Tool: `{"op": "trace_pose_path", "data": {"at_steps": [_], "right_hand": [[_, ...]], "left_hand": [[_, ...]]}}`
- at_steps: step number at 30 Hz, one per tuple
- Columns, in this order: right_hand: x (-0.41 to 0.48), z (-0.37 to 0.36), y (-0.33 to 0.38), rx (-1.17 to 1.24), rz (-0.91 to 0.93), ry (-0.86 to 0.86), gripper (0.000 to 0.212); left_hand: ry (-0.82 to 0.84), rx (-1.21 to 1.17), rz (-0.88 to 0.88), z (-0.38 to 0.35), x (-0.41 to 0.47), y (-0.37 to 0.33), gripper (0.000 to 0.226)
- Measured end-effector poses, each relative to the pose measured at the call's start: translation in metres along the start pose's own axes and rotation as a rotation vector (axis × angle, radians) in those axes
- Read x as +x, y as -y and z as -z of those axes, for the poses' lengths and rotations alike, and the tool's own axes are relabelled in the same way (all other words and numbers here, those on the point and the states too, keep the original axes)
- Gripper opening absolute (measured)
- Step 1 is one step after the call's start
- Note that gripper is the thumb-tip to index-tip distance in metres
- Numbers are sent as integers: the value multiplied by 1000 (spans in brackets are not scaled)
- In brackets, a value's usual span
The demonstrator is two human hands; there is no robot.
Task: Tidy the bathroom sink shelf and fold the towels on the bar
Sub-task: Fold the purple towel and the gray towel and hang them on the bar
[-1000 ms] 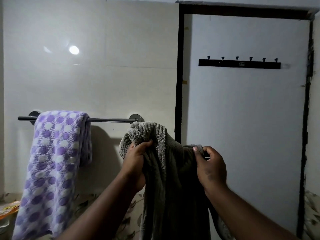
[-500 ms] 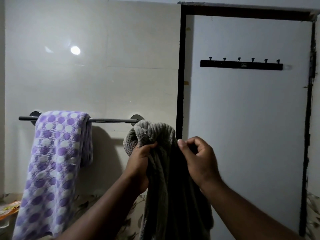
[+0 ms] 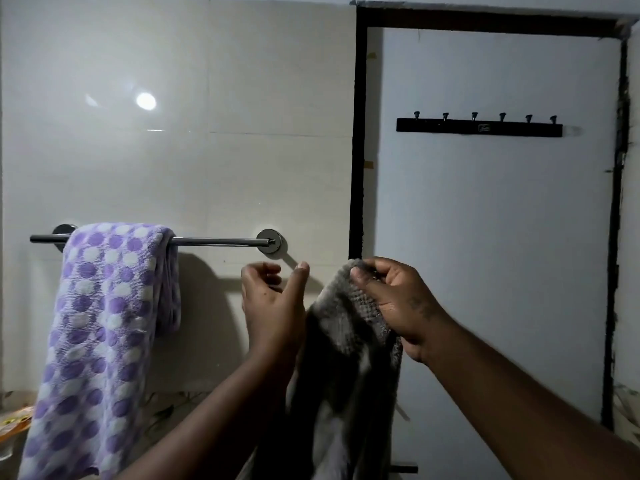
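Mid-fold: the right hand [image 3: 391, 299] pinches the grey ribbed towel [image 3: 346, 358] by its top edge. The left hand [image 3: 273, 306], loosely curled and seemingly empty, should catch the opposite corner.

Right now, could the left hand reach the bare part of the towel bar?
Probably yes: the left hand holds nothing and appears just below the towel bar, with nothing between them.
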State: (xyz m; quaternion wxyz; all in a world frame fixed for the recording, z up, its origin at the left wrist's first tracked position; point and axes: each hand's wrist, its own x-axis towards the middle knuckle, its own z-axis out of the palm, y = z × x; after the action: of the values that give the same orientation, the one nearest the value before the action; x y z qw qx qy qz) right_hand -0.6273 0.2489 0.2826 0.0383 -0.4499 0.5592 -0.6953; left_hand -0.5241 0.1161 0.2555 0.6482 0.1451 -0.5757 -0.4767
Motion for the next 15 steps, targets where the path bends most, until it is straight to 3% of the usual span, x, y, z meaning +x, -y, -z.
{"op": "trace_pose_path", "data": {"at_steps": [2, 4, 5, 7, 10, 11, 15], "right_hand": [[3, 5, 10, -174, -7, 216, 11], [6, 8, 16, -263, -24, 348, 23], [9, 10, 18, -286, -19, 357, 31], [13, 13, 23, -288, 15, 344, 35], [19, 21, 27, -226, 50, 286, 8], [21, 26, 27, -191, 30, 268, 9], [27, 41, 26, -156, -57, 187, 20]], "left_hand": [[252, 82, -230, -4, 9, -7, 34], [686, -24, -88, -11, 12, -22, 37], [803, -62, 9, -13, 14, -27, 36], [892, -57, 85, -12, 21, -33, 31], [1016, -58, 134, 0, 33, -31, 32], [1040, -50, 154, 4, 36, -30, 31], [965, 60, 170, 16, 47, -20, 23]]}}
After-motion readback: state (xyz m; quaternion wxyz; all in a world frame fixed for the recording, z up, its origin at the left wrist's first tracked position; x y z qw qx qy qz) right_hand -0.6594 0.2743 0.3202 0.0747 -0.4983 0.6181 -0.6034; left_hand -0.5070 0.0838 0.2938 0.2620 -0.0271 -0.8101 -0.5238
